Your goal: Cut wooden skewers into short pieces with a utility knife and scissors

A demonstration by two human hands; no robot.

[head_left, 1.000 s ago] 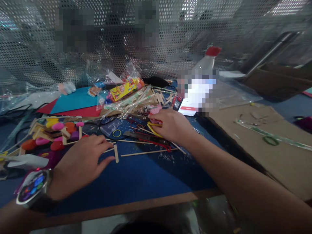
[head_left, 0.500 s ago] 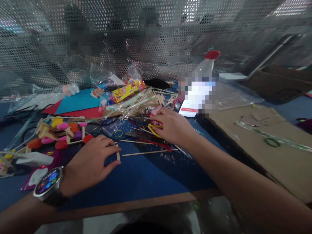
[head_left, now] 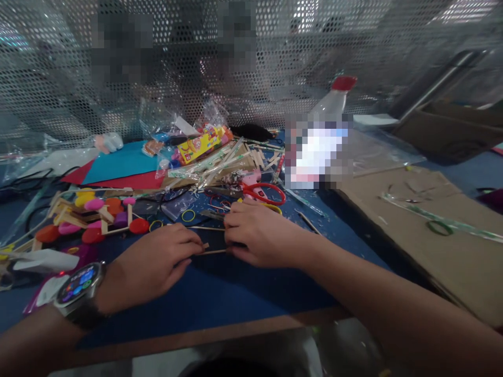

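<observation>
My left hand (head_left: 151,269), with a smartwatch (head_left: 78,285) on its wrist, is closed, fingertips pinching a short flat wooden stick (head_left: 206,245). My right hand (head_left: 265,233) is closed on a thin wooden stick (head_left: 215,252), whose left end reaches the left fingertips. Another thin stick (head_left: 204,228) lies just behind, running to the right fingers. Past the right hand lie red-handled scissors (head_left: 275,200) and a yellow handle (head_left: 274,208), partly covered by that hand. To the left stands a small wooden-stick construction (head_left: 104,213) with coloured round pieces.
Behind are a pile of wooden sticks (head_left: 231,159), a yellow packet (head_left: 202,145), blue paper (head_left: 118,163) and a lit phone (head_left: 318,154). A red-capped bottle (head_left: 338,97) stands near a perforated metal screen (head_left: 176,57). Cardboard (head_left: 412,220) covers the right side.
My right hand has come nearer and left from the scissors area onto the thin stick. My left fingers have closed around the short stick. Red scissor handles now show behind the right hand.
</observation>
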